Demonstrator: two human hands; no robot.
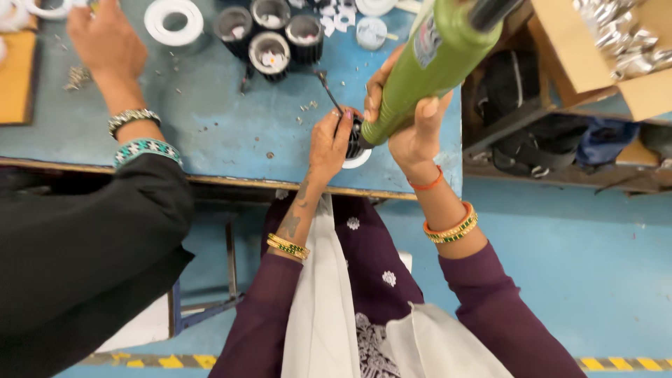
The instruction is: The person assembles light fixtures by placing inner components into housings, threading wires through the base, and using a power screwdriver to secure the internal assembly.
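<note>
My right hand [413,119] grips a green electric screwdriver [437,56], tilted with its tip pressed down into a small black round lamp housing [355,136] with a white rim [358,161], near the front edge of the blue table [224,133]. My left hand [330,143] is closed on that housing from the left, holding it on the table. A thin dark wire [327,89] rises from the housing behind my left fingers. The screwdriver's tip is hidden inside the housing.
Several black round housings [269,35] and a white ring [173,21] lie at the table's far side. A co-worker's hand [105,42] in a black sleeve reaches in at left. An open cardboard box [616,49] with shiny parts stands right, above a shelf of dark items.
</note>
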